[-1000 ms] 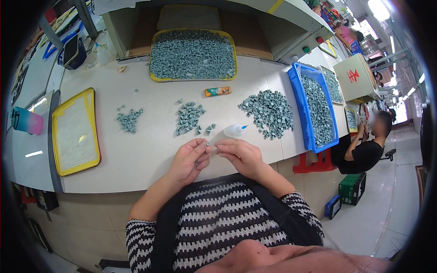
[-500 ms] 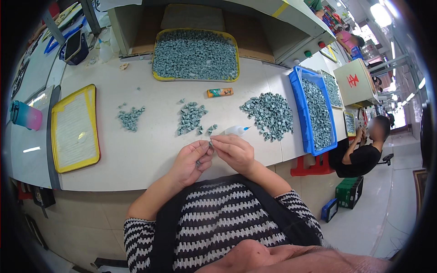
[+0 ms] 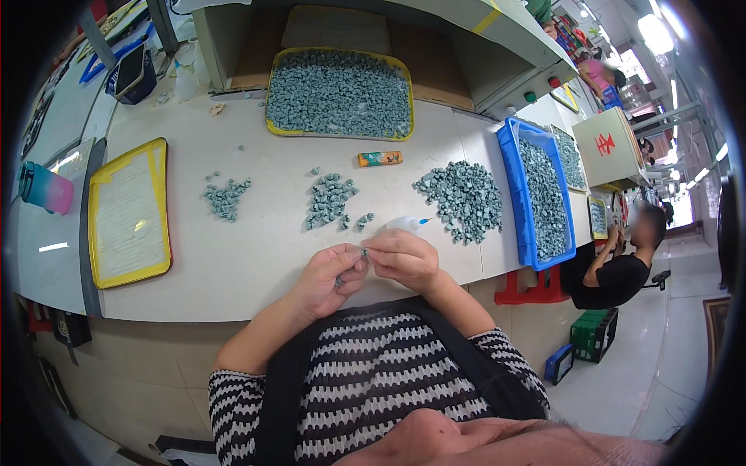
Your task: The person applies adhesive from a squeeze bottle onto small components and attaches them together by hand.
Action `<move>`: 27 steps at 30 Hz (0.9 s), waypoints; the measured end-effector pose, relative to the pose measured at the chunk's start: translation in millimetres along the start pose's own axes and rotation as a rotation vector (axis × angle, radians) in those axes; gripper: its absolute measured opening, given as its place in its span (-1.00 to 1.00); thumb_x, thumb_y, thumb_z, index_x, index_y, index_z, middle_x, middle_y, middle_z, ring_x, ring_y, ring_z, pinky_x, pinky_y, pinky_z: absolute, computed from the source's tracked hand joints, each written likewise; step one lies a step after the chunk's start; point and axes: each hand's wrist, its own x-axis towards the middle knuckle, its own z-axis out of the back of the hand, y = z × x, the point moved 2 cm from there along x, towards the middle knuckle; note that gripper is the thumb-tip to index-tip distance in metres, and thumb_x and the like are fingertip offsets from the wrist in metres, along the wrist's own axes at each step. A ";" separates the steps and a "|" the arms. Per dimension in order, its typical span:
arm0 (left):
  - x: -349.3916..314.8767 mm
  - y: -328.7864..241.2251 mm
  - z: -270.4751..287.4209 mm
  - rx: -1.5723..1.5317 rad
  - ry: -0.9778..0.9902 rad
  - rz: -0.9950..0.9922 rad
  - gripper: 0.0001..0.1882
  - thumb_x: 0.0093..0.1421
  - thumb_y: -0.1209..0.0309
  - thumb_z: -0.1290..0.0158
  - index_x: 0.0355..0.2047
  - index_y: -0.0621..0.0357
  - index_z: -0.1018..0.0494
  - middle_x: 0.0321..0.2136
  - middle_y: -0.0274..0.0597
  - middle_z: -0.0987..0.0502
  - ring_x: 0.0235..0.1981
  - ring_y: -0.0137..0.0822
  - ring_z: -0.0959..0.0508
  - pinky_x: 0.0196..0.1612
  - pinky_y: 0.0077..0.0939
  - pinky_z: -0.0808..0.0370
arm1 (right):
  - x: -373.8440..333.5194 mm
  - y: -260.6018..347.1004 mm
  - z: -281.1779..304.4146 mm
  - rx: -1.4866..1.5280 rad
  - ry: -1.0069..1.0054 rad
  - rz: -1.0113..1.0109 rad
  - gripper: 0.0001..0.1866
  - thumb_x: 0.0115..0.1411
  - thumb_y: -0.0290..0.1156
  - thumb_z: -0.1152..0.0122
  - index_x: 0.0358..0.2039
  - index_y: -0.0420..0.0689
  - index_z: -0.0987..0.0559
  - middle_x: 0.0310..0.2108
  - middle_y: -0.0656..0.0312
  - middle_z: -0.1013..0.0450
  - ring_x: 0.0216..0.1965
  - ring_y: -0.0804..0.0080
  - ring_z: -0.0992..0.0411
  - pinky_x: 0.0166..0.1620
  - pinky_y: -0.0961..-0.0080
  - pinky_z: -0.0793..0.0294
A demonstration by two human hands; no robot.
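Over the front edge of the table my left hand (image 3: 332, 278) and my right hand (image 3: 406, 259) meet fingertip to fingertip. Between their thumbs and forefingers they pinch a small grey-green piece (image 3: 364, 252), mostly covered by the fingers. A second grey-green piece (image 3: 339, 281) shows under the curled fingers of my left hand. Just beyond my right hand lies a white squeeze bottle (image 3: 404, 224) with a blue tip. Past my fingertips sits a middle pile of grey-green pieces (image 3: 330, 200). A bigger pile (image 3: 464, 200) is to the right, and a smaller pile (image 3: 226, 200) to the left.
A yellow-rimmed tray (image 3: 272, 130) full of such pieces stands at the back. The blue bin (image 3: 510, 198) at right holds more. At left are a paper-lined yellow tray (image 3: 128, 221) and a drinking bottle (image 3: 45, 188). An orange packet (image 3: 379, 158) lies mid-table. Another person (image 3: 625, 268) sits far right.
Both hands stay joined around the small piece, with only slight finger movement. The whole view has shifted a little; the piles and trays stay in place on the table.
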 end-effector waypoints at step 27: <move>0.0 -1.7 -7.1 0.101 -0.110 -0.083 -0.88 0.19 0.41 0.01 -0.47 0.12 -0.33 -0.55 -0.34 -0.36 -0.64 -0.61 -0.17 -0.66 -0.77 -0.06 | -8.8 5.3 -4.7 0.031 -0.113 -0.169 -0.79 -0.17 -0.69 -0.29 -0.45 -0.26 -0.53 -0.37 0.09 -0.50 -0.41 0.29 -0.50 -0.37 0.53 -0.51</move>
